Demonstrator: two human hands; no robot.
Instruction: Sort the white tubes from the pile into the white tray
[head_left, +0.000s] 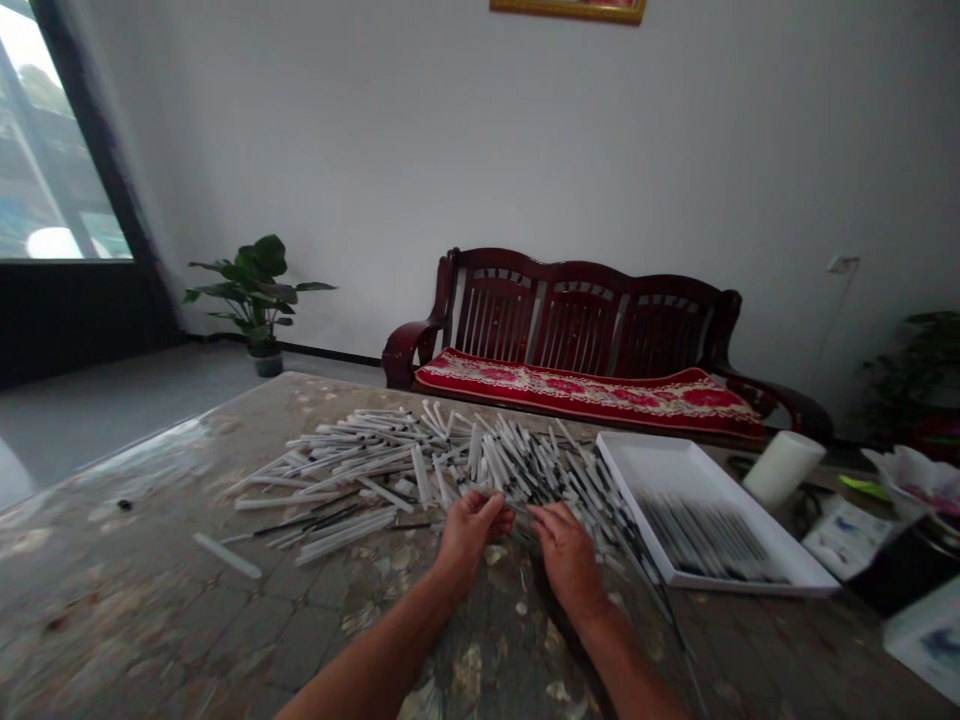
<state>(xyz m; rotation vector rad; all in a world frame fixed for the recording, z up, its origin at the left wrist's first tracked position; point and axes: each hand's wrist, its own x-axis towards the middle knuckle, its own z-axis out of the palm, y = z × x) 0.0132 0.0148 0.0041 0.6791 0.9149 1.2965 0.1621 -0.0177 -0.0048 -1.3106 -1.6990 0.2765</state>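
Both my hands are over the front of a large heap of slim whitish tubes and dark pen-like sticks (360,450) on the table. My left hand (466,535) has its thumb and fingertips pinched together. Facing it a short gap away, my right hand (566,555) has its fingers curled in a pinch too. A thin greyish, see-through tube (517,512) appears to run between the fingertips, blurred and partly hidden. To the right, a white tray (626,480) holds a row of slim dark-and-clear pen-like sticks (709,535) lying side by side.
A loose translucent tube (227,556) and a small black piece (124,505) lie on the patterned tabletop (247,640) at left. Right of the tray are a white roll (784,470) and printed boxes (847,535). Behind the table stand a wooden bench (577,310) and a potted plant (259,290).
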